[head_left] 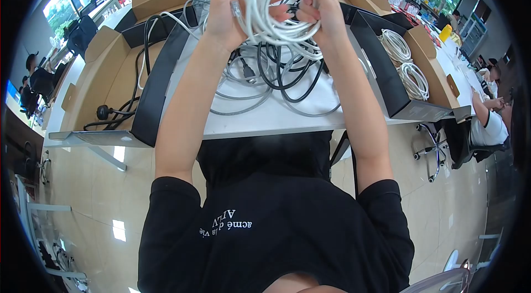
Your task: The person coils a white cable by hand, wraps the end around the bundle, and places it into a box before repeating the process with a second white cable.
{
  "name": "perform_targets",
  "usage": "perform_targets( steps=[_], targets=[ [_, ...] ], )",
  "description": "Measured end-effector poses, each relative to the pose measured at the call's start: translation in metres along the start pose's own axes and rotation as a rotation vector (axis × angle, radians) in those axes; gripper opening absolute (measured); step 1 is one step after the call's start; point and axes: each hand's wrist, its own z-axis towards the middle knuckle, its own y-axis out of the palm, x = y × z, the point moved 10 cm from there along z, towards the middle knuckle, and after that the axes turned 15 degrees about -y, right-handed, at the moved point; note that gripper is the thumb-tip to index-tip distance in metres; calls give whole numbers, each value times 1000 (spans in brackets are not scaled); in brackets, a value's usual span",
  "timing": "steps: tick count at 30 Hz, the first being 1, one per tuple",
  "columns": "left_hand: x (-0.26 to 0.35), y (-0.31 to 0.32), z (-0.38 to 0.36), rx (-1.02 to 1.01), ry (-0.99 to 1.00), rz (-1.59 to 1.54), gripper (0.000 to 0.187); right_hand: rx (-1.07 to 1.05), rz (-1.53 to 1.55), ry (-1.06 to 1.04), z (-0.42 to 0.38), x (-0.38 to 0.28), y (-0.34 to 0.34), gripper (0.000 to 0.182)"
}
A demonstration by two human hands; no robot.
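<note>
A coiled bundle of white cable point(265, 3) is held up above the table between both hands. My left hand point(227, 14) is at the coil's left side, its thumb pointing up and its other fingers passing through the loops. On the right side, my right hand point(321, 11) has its fingers curled round the coil, near a small black piece at its middle. Below the hands, loose black cables point(287, 74) and grey cables point(232, 109) lie tangled on the white table point(249, 124). A black plug end point(248, 71) shows among them.
An open box point(99, 80) on the left holds a black cable with a plug point(103, 111). The open box point(390, 80) on the right holds two white coils point(414, 80). More white cable lies behind the hands. Other people sit at tables on the right and far left.
</note>
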Motion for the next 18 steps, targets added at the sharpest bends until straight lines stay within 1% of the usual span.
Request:
perform_targets(
  steps=[1, 2, 4, 5, 6, 7, 9, 10, 13, 14, 15, 18],
  targets=[
    [3, -3, -2, 115, 55, 23, 95, 30, 53, 4, 3, 0, -5, 5],
    [4, 7, -1, 68, 75, 89, 102, 61, 106, 8, 6, -1, -13, 5],
    [0, 10, 4, -15, 102, 150, 104, 116, 247, 28, 11, -2, -25, 6],
    [-4, 9, 8, -58, 115, 180, 105, 144, 222, 6, 13, -3, -34, 9],
    [-2, 20, 6, -109, 173, 278, 88, 173, 198, -15, 12, -7, -36, 12],
    [-2, 21, 5, -43, 208, 417, 81, 201, 174, -34, 10, -10, -37, 15],
    [-1, 26, 1, 97, 278, 694, 69, 143, 91, -79, 8, -16, -28, 14],
    [3, 18, 4, 138, 323, 688, 51, 109, 48, -99, 7, -17, -23, 13],
    [0, -9, 0, 318, 259, 431, 43, 17, -38, -147, 0, -19, -2, 13],
    [2, -14, -3, 349, 275, 362, 35, -27, -50, -152, -1, -18, 4, 13],
    [0, -16, -1, 292, 233, 318, 33, -71, -62, -157, -2, -17, 9, 13],
    [-5, -14, 0, 133, 128, 210, 27, -129, -56, -38, -7, -8, 16, 12]
  ],
)
